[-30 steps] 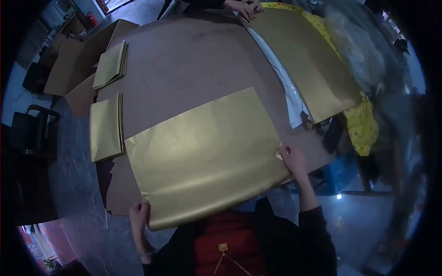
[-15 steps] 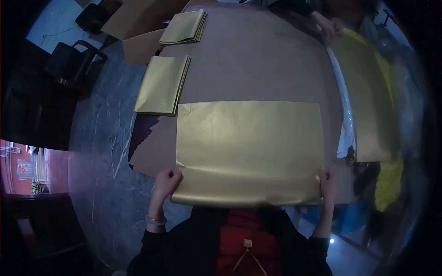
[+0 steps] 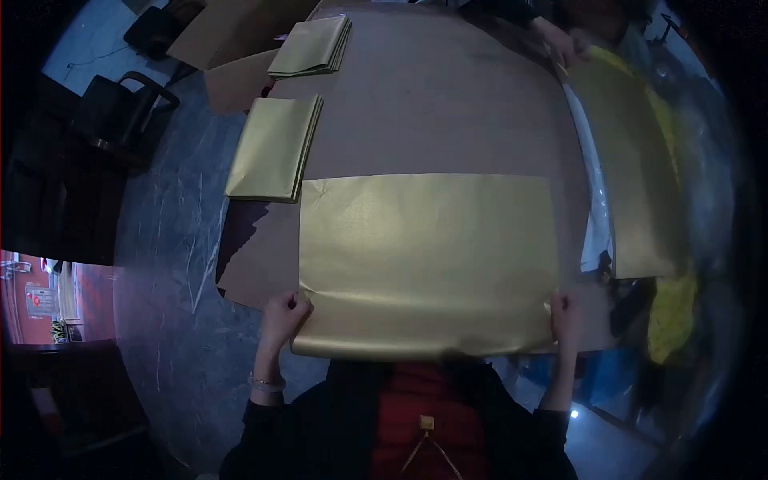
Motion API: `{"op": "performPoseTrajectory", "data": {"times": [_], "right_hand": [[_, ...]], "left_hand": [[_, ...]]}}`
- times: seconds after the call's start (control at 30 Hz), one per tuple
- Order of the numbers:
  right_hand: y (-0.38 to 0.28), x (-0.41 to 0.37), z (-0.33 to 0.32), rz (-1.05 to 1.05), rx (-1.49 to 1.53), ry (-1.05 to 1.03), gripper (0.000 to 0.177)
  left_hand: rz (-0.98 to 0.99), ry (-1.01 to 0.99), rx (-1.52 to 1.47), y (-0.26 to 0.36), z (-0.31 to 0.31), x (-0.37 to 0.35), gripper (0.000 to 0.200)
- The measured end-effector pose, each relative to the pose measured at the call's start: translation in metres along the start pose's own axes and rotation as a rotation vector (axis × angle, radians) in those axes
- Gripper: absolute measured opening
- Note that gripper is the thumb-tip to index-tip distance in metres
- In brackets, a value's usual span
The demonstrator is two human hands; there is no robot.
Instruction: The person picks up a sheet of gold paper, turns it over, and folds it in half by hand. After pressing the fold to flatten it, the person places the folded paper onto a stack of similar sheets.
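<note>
Large brown-covered counter (image 3: 448, 104), takes up most of view. Main item: wide rectangular gold sheet with satin sheen, paper-like (image 3: 428, 240), flat at the counter's near edge, left of the near right corner; its near side curves down in a rounded bulge toward the person. Can't tell if it doubles under there.

Second long gold sheet, maybe several layered (image 3: 644, 176), along the counter's right edge, over bright yellow sheet material (image 3: 672, 320) that hangs past the near right corner. Open brown cardboard box (image 3: 232, 32) just beyond the far left corner. Two folded gold rectangular stacks on the left edge: nearer one (image 3: 268, 152) just beside the main sheet's far left corner, farther one (image 3: 308, 46) toward the box. Co-worker's hand (image 3: 558, 42) at the far end of the long sheet, grip unclear.

Left hand (image 3: 284, 314): fingers curled, thumb and fingertips pinching the main sheet's left edge close to the bulge. Right hand (image 3: 566, 312): same pinch, right edge, slightly blurred.

Handling, judged: light, thin, fairly springy, smooth so slightly slippery; creases easily, small wrinkles already at left edge. Best held by both side edges near the corners, evenly tensioned.
</note>
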State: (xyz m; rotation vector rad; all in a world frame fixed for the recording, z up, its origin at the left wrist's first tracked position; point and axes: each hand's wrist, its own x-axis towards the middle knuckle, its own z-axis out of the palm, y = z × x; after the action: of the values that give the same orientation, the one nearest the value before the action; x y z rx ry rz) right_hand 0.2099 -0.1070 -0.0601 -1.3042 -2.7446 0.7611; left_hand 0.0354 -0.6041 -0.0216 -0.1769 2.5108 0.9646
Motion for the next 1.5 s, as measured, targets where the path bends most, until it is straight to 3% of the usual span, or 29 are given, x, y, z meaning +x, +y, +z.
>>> {"op": "performPoseTrajectory", "data": {"times": [0.1,0.37,0.6,0.77,0.9,0.93,1.0,1.07,1.1,1.13,1.2,1.33,1.43,1.47,1.5], "right_hand": [[0.008,0.001,0.007,-0.062,0.155,0.029,0.039],[0.021,0.006,0.019,-0.018,0.018,0.039,0.04],[-0.002,-0.006,0.004,0.006,0.018,0.064,0.036],[-0.007,-0.009,0.004,-0.006,-0.026,0.145,0.032],[-0.006,-0.007,0.008,-0.02,0.048,0.092,0.028],[-0.003,-0.005,0.012,0.018,-0.005,0.071,0.028],[-0.001,-0.004,0.015,0.096,-0.055,0.09,0.028],[-0.002,-0.006,0.017,0.03,-0.006,0.103,0.027],[-0.003,-0.006,0.015,0.043,-0.002,0.124,0.027],[-0.005,-0.005,0.015,0.048,-0.004,0.082,0.028],[-0.007,-0.009,0.012,-0.012,0.002,0.097,0.029],[-0.014,-0.008,0.006,0.053,0.012,0.035,0.033],[-0.02,0.0,0.003,0.066,-0.248,0.01,0.035],[-0.026,0.001,0.0,0.061,-0.249,0.005,0.035],[-0.039,0.002,-0.001,-0.028,-0.375,0.13,0.034]], "left_hand": [[0.07,0.077,0.062,0.001,0.001,0.0,0.031],[-0.048,0.011,0.067,0.01,-0.002,0.0,0.029],[0.108,0.067,0.191,-0.015,0.004,0.01,0.03],[-0.029,0.017,0.21,0.003,0.003,0.007,0.029],[0.17,0.03,0.431,0.03,0.005,0.006,0.033],[0.434,0.187,0.611,0.017,0.007,0.017,0.035],[0.757,0.353,0.754,0.012,0.012,0.043,0.038],[1.142,0.237,1.005,0.017,0.012,0.055,0.071],[1.168,0.243,1.0,0.025,0.009,0.058,0.071],[0.884,-0.096,0.716,0.031,0.004,0.06,0.071],[0.588,-0.409,0.43,0.034,0.001,0.066,0.072],[0.904,-0.308,0.65,0.036,0.002,0.067,0.067],[0.705,-0.248,0.722,0.072,0.011,0.037,0.064],[0.758,-0.185,0.762,0.062,0.02,0.043,0.063],[0.813,-0.124,0.799,0.051,0.025,0.052,0.062]]}}
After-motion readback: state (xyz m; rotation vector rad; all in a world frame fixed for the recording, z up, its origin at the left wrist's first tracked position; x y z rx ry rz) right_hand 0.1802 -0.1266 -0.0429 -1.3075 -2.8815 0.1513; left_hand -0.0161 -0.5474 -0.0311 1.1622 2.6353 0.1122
